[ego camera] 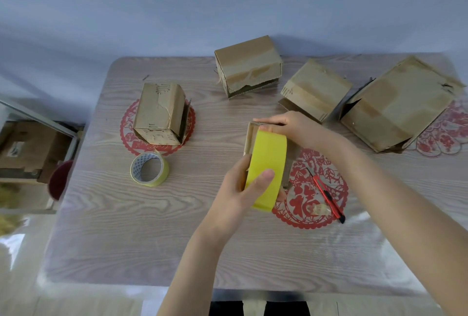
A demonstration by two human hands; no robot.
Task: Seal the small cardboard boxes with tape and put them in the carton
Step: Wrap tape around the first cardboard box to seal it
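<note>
Head view, 5 boxes [160, 113], 2 tape rolls [268, 158], left hand [235, 189] gripping 1, right hand [296, 128] pressing box

Desk [106, 227]: pale wood-grain laminate under a glossy clear film. Small boxes [249, 65]: matt, scuffed brown corrugated cardboard. Tape roll [267, 171]: smooth yellow plastic. Cutter [328, 195]: red plastic.

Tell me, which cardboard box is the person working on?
The small box behind the yellow tape roll in the left hand; the right hand rests on its far end. The other four boxes sit untouched.
</note>
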